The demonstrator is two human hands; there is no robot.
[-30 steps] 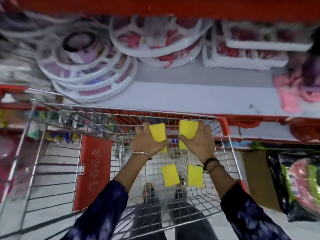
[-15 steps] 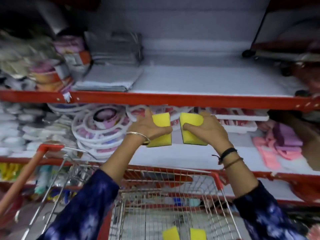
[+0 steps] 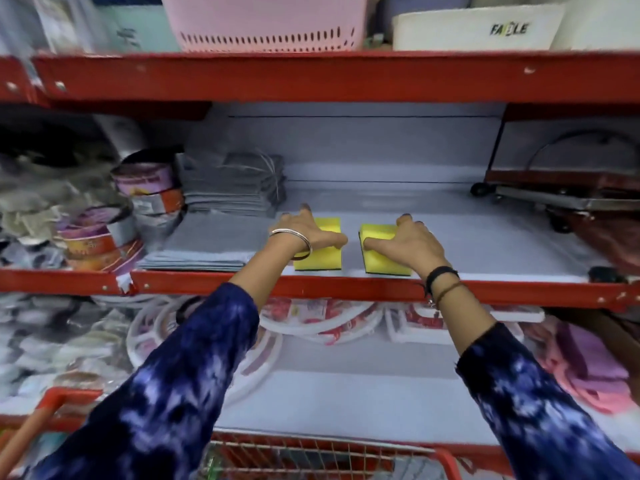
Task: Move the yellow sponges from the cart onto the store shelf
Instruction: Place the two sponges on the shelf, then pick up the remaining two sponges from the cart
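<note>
left sponge (image 3: 320,259): yellow block with a thin dark scouring layer underneath, lying flat on the shelf; its far half is under a hand.
right sponge (image 3: 382,261): same yellow block with a dark underside, flat, turned slightly so its near corner points right; far part under a hand.
placement: side by side, apart, both near the front edge of the shelf (image 3: 485,247).
shelf: pale grey board with a red front rail.
cart (image 3: 311,455): red-rimmed wire basket at the near bottom edge; contents cannot be made out.

sponges (image 3: 320,259): 2 | hands (image 3: 304,233): 2 | pink basket (image 3: 263,22): 1
</note>
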